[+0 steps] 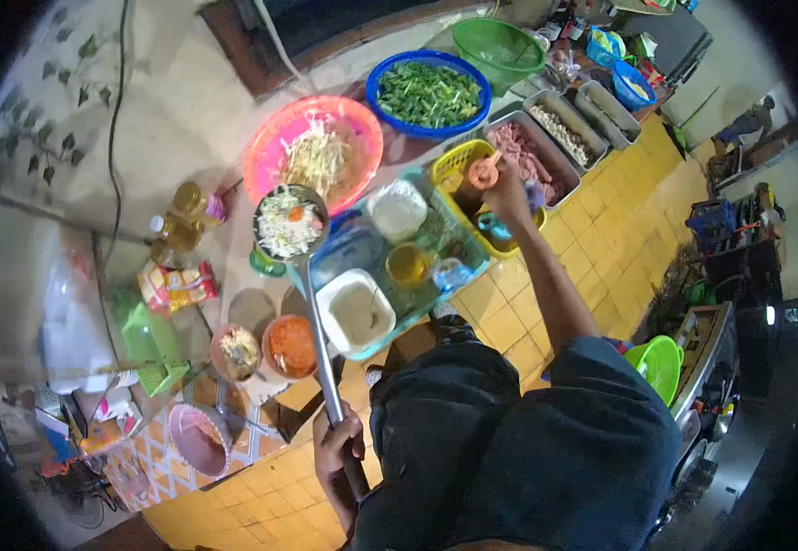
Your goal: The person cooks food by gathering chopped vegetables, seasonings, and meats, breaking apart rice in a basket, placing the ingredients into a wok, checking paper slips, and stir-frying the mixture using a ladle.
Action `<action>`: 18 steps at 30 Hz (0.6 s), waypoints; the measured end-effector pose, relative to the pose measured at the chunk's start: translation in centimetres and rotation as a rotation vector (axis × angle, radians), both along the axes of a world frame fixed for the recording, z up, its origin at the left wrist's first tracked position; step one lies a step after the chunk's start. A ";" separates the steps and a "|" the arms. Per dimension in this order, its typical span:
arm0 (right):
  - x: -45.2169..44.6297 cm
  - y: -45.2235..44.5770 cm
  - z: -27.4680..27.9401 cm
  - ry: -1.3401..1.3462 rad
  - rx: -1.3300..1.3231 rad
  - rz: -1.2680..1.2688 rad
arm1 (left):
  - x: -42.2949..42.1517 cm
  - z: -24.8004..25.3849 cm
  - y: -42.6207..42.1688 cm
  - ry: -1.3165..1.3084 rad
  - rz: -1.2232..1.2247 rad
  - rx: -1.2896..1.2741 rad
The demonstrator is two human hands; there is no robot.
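My left hand (339, 441) is wrapped round the long handle of a metal ladle (321, 340). The ladle's bowl holds shredded white and green vegetables (288, 225) with a bit of orange on top, beside the pink basin (256, 156) of pale shreds. My right hand (506, 191) holds a small orange cup (484, 172) over the yellow basket (449, 161). What the cup holds is too small to tell. Near the ladle handle stands a white square container (325, 308) with cloudy liquid, in a teal tray (390, 342).
A blue basin (376, 78) of chopped greens and a green colander (500, 50) stand at the back. Metal trays (560, 179) of pink meat and other food lie right. Oil bottles (174, 230), bowls of orange paste (291, 346) and a pink basket (198, 441) are left. A person (752, 121) is far right.
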State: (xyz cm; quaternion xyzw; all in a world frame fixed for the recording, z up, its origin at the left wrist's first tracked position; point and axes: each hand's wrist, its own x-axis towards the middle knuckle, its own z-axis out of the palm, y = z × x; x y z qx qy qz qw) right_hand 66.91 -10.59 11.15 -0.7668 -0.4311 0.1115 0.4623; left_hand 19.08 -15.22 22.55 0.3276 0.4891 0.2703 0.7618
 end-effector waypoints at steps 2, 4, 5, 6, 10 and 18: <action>-0.4 1.0 -1.3 0.027 0.196 -0.093 | 3.4 -0.2 0.4 -0.026 -0.055 -0.040; -0.8 1.6 -0.5 0.009 0.084 -0.078 | 6.2 -0.9 0.1 -0.019 -0.111 -0.002; 0.1 2.4 -2.6 0.158 0.186 -0.063 | 7.9 -0.8 0.2 -0.020 -0.118 -0.009; 0.0 3.4 -2.4 0.311 0.280 -0.047 | 9.3 -0.6 0.1 -0.020 -0.125 -0.020; 0.2 3.8 -2.3 0.077 0.146 -0.058 | 12.9 -1.6 -0.7 -0.023 -0.119 -0.037; 1.0 6.3 5.9 -0.442 -0.083 0.253 | 14.4 -1.9 -0.7 -0.018 -0.217 -0.014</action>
